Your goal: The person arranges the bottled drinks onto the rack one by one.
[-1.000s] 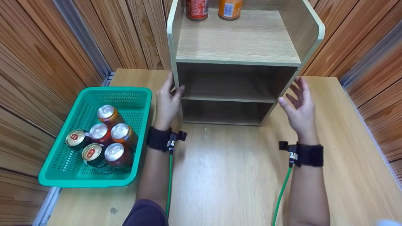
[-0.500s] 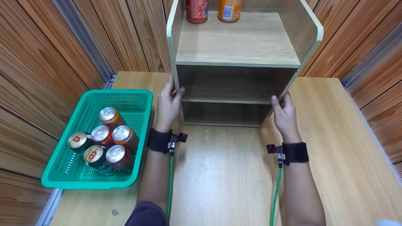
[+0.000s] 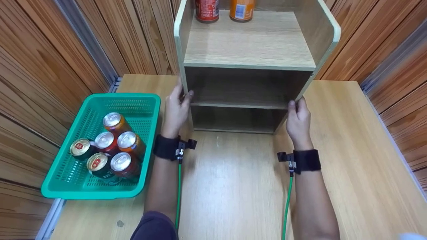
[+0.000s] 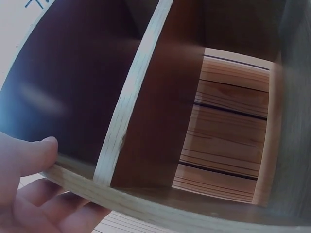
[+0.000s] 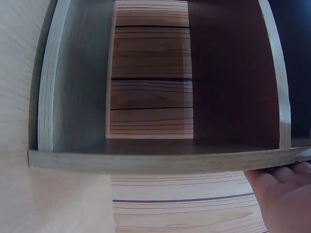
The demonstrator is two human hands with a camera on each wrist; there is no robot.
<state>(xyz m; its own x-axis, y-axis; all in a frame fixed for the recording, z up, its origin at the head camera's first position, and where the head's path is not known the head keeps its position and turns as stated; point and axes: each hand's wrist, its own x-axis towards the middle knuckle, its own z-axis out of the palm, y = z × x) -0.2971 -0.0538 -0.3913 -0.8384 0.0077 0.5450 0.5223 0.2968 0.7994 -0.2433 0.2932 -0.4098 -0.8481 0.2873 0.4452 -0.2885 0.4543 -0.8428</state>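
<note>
As my left fingers and right fingers grip the boxy pale-wood shelf, grasping seems done; adjusting seems left.

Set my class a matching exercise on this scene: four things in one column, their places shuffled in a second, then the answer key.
Things
1. Left hand
2. Green basket
3. Right hand
4. Group of six cans

Places
A. On the shelf unit, at the side farther from the basket
B. Inside the basket
C. On the shelf unit, at the side nearer the basket
D. Left of the left forearm, on the table

Pairs: 1-C, 2-D, 3-A, 4-B
</note>
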